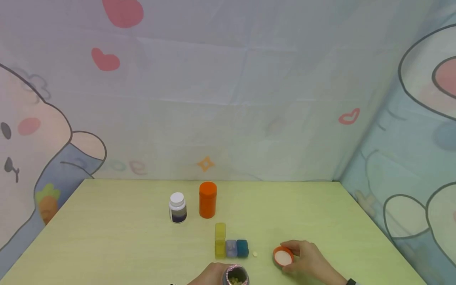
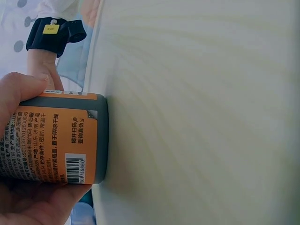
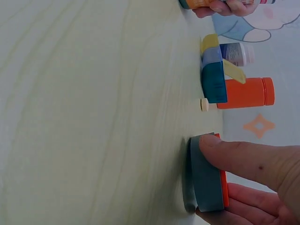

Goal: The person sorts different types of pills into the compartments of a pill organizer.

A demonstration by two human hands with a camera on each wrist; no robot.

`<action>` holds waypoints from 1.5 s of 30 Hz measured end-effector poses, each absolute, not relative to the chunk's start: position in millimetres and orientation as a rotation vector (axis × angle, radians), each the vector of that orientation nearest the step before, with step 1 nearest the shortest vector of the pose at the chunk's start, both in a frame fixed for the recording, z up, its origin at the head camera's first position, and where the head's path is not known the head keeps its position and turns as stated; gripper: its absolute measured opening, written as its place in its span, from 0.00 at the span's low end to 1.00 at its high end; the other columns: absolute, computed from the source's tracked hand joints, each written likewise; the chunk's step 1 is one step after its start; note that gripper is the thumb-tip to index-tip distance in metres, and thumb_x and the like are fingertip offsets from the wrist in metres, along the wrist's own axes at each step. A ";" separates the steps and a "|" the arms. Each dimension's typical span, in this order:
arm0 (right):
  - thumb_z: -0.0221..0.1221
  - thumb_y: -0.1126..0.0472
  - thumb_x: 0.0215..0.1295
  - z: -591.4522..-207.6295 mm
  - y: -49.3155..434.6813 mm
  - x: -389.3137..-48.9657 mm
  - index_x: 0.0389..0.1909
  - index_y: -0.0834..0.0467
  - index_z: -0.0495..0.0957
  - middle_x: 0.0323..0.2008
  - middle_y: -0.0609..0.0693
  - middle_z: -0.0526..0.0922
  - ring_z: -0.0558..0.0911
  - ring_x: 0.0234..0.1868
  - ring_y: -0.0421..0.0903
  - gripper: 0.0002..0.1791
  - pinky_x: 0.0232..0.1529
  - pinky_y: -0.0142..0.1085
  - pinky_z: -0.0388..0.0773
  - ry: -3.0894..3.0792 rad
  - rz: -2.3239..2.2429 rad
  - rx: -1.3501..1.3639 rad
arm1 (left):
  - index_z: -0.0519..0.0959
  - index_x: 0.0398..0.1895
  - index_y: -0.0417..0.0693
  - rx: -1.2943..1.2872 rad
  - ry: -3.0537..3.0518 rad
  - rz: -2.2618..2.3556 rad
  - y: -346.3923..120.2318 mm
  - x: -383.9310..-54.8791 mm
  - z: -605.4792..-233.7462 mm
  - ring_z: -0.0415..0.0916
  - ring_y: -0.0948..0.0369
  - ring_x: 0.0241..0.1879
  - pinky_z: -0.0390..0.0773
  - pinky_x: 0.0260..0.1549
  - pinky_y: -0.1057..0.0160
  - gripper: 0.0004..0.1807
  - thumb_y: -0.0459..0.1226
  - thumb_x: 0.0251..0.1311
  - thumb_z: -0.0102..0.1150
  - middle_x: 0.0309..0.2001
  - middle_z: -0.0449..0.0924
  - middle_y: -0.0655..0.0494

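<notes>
My left hand (image 1: 210,275) grips an uncapped pill bottle (image 2: 51,140) with an orange label and a grey base. Seen from above at the bottom of the head view, its mouth shows yellowish tablets inside. My right hand (image 1: 309,259) pinches a bottle cap (image 1: 283,258) by its sides, with the white inside and orange rim facing up. The cap's grey outer side (image 3: 206,176) is low over the tabletop; I cannot tell whether it touches. Between the hands a pale tablet (image 1: 255,254) lies beside a small pill box (image 1: 231,248), whose yellow compartment has its lid raised; the lavender and teal ones are closed.
Behind the pill box stand a white bottle (image 1: 177,208) with a dark label and a capped orange bottle (image 1: 208,200). The light wooden table (image 1: 117,229) ends at a printed cloth backdrop (image 1: 228,91), with another cloth along the right side.
</notes>
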State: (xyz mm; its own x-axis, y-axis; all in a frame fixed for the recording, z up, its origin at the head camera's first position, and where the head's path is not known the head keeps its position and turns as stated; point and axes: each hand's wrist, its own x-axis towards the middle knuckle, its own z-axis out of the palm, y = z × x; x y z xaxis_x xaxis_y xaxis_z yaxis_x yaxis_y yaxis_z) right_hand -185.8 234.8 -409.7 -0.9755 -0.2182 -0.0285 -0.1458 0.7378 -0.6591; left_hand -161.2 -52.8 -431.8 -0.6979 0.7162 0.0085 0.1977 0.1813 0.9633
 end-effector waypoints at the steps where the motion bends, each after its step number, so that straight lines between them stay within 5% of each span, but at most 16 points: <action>1: 0.74 0.62 0.33 -410.7 233.2 -186.0 0.45 0.66 0.77 0.44 0.58 0.80 0.77 0.46 0.56 0.32 0.47 0.48 0.72 2.834 -1.048 -0.250 | 0.79 0.35 0.56 0.855 2.008 1.540 -53.0 -161.1 -431.7 0.75 0.69 0.32 0.71 0.37 0.70 0.09 0.42 0.49 0.65 0.31 0.79 0.65; 13: 0.74 0.61 0.33 -406.0 219.6 -188.7 0.42 0.68 0.77 0.39 0.56 0.81 0.78 0.39 0.50 0.30 0.41 0.45 0.75 2.977 -0.760 -0.419 | 0.78 0.40 0.53 0.744 1.841 1.632 -56.6 -158.6 -430.6 0.75 0.62 0.36 0.73 0.40 0.64 0.14 0.43 0.49 0.66 0.36 0.80 0.56; 21: 0.73 0.54 0.36 -387.9 211.7 -190.2 0.54 0.66 0.71 0.50 0.62 0.76 0.76 0.49 0.57 0.41 0.46 0.48 0.73 2.985 -0.853 -0.334 | 0.79 0.37 0.57 0.706 1.911 1.556 -51.6 -159.2 -433.3 0.75 0.63 0.34 0.73 0.39 0.65 0.11 0.45 0.51 0.63 0.33 0.80 0.60; 38: 0.69 0.55 0.44 -373.2 159.3 -211.5 0.50 0.63 0.74 0.47 0.60 0.78 0.76 0.47 0.59 0.31 0.47 0.46 0.73 2.875 -1.244 -0.746 | 0.79 0.38 0.56 0.824 1.979 1.560 -54.3 -164.1 -438.1 0.75 0.69 0.35 0.71 0.39 0.69 0.10 0.43 0.52 0.63 0.33 0.80 0.65; 45: 0.69 0.58 0.45 -381.9 138.2 -217.2 0.48 0.68 0.75 0.46 0.63 0.78 0.77 0.46 0.60 0.29 0.45 0.51 0.73 2.766 -1.200 -0.808 | 0.79 0.41 0.47 0.985 2.107 1.528 -55.9 -167.9 -441.2 0.73 0.74 0.39 0.71 0.42 0.70 0.13 0.39 0.52 0.62 0.36 0.80 0.68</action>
